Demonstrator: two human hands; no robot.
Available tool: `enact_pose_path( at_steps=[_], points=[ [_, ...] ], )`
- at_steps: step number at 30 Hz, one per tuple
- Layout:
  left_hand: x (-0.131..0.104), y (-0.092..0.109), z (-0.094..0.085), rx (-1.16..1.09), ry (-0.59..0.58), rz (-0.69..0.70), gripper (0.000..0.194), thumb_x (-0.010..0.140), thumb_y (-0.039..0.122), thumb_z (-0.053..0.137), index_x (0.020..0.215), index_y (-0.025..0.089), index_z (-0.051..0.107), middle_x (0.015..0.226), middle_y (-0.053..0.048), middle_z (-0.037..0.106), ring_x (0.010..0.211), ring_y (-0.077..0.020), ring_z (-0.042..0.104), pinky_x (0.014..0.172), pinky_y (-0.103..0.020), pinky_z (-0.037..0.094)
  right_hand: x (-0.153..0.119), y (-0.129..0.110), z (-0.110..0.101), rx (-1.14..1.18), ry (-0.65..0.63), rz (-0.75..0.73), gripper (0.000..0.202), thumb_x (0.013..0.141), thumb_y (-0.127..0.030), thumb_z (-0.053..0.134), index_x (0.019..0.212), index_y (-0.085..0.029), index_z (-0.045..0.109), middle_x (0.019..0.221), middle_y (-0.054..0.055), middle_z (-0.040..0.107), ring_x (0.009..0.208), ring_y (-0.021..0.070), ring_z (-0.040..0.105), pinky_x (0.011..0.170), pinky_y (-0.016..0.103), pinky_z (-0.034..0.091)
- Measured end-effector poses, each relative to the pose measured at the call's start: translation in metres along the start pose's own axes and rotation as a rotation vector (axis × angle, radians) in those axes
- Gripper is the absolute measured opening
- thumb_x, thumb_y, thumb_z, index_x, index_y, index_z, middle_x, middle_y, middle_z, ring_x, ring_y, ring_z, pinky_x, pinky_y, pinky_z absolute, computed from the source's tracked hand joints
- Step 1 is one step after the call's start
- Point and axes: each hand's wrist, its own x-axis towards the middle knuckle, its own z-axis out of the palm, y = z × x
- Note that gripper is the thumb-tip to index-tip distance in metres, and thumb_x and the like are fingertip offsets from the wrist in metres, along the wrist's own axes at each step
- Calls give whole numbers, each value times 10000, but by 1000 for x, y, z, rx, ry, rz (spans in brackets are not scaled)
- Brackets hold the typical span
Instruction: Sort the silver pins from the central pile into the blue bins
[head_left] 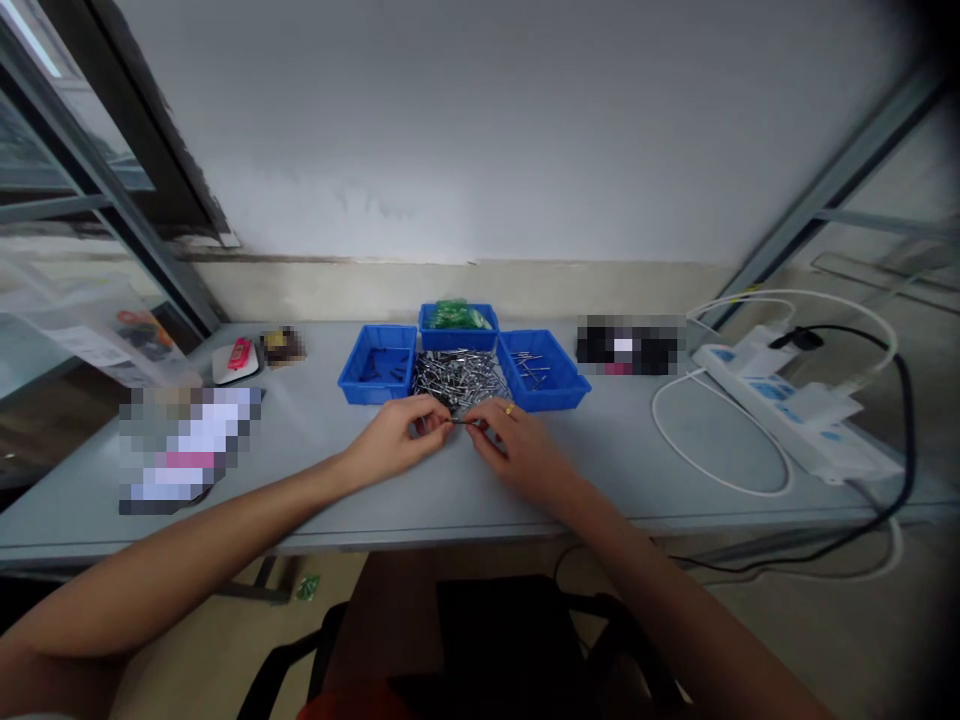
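Observation:
My left hand and my right hand meet over the table's middle, each with thumb and fingers pinched. Between them they hold the two ends of a thin dark rod, lying level; its exact kind is too small to make out. A gold ring is on a finger of the right hand. Just beyond the fingertips lies a heap of short metal rods. Left of the heap, a blue bin contains some dark thin pieces. Another blue bin on the right has several silvery rods inside.
Behind the heap stands a blue bin with green packets. A white power strip with looped cables is at the right. Toward the left are a pink object on a white pad and a blurred phone-like item.

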Motion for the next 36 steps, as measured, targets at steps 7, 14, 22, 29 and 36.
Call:
enact_pose_path(
  at_steps=[7, 14, 22, 29, 36],
  points=[
    [1, -3, 0, -32, 28, 2, 153, 838, 265, 518, 829, 143, 610, 723, -2, 584, 670, -105, 522, 611, -225, 424, 0, -3, -3, -1, -72, -53, 143, 871, -166, 442, 969, -182, 545, 975, 77, 613, 944, 188, 566, 830, 343, 476],
    [2, -1, 0, -46, 78, -1, 151, 836, 264, 533, 858, 142, 618, 726, -9, 593, 658, -103, 522, 597, -223, 431, 0, -1, -2, -21, -45, -95, 158, 883, -178, 438, 986, -188, 557, 999, 80, 606, 989, 190, 551, 876, 361, 469],
    [1, -1, 0, -59, 77, 9, 157, 837, 274, 547, 897, 151, 623, 734, -10, 583, 659, -106, 524, 602, -230, 446, 3, 0, -5, -2, -23, -92, 163, 884, -161, 426, 966, -193, 563, 989, 76, 610, 974, 188, 554, 874, 373, 469],
    [1, -3, 1, -63, 75, -1, 159, 834, 275, 558, 911, 153, 624, 719, -6, 568, 646, -104, 517, 604, -235, 446, 4, 0, -6, -49, -15, -109, 157, 885, -154, 428, 954, -188, 565, 987, 82, 613, 981, 195, 553, 880, 371, 470],
    [2, -4, 0, -43, 70, 13, 171, 842, 299, 551, 903, 157, 624, 726, -10, 566, 662, -111, 521, 616, -240, 447, 3, 2, -4, -79, -29, -140, 164, 892, -162, 421, 950, -179, 574, 974, 88, 614, 976, 197, 554, 865, 374, 475]
  ],
)
